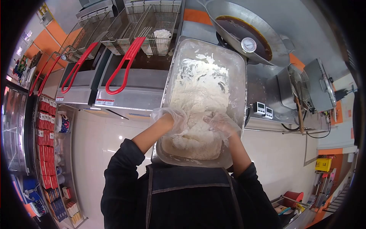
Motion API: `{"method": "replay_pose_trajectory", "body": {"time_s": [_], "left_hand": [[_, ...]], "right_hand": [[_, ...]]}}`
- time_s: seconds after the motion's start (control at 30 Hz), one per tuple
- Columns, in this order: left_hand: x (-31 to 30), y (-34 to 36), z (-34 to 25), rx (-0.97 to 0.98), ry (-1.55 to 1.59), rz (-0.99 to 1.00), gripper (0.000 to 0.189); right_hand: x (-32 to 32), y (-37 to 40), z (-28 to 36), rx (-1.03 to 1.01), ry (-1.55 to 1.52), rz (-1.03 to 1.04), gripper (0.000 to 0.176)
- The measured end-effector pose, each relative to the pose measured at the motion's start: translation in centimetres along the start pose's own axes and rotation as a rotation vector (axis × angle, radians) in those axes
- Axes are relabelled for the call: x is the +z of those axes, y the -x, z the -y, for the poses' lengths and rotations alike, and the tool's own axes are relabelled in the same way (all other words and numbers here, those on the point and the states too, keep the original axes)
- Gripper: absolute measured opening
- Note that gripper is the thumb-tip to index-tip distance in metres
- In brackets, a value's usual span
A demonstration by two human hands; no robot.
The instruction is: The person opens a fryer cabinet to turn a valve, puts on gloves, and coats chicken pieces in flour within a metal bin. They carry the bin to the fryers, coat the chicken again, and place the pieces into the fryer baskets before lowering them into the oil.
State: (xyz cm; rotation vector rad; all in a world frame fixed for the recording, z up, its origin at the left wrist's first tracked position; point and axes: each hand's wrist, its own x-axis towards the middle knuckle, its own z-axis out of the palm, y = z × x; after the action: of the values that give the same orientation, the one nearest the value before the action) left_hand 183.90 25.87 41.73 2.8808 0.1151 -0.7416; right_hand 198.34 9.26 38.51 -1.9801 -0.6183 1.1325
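Note:
A deep metal tray (pixel 241 84) stands in front of me with white flour (pixel 200 89) spread along it. Both my hands wear clear plastic gloves dusted with flour. My left hand (pixel 177 120) reaches into the tray from the left, its fingers hidden in the flour and under the loose glove. On the other side, my right hand (pixel 222 124) has its fingers curled down into the flour. Between and below the hands lies a lumpy, flour-covered mound (pixel 194 141); what is inside it, if anything, is hidden.
Fryers with wire baskets (pixel 162 19) and red handles (pixel 127 65) stand at the left; one basket holds something white. A large wok (pixel 244 28) with dark liquid and a dial thermometer (pixel 248 45) is behind right. Two timers (pixel 263 110) and a metal pot (pixel 291 87) sit rightward.

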Motion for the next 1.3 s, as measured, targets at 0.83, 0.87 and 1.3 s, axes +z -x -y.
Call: {"method": "replay_pose_trajectory", "body": {"time_s": [0.83, 0.87, 1.3], "left_hand": [[5.5, -2.0, 1.1, 0.038, 0.042, -0.135, 0.031], [4.3, -1.3, 0.6, -0.009, 0.077, -0.177, 0.03], [-5.8, 5.2, -2.7, -0.22, 0.175, -0.697, 0.022]], "right_hand": [[3.0, -0.3, -5.1, -0.453, 0.764, -0.199, 0.049], [2.6, 0.1, -4.3, -0.445, 0.758, -0.186, 0.047], [-3.0, 5.3, 7.4, -0.581, 1.252, -0.468, 0.018]]}}
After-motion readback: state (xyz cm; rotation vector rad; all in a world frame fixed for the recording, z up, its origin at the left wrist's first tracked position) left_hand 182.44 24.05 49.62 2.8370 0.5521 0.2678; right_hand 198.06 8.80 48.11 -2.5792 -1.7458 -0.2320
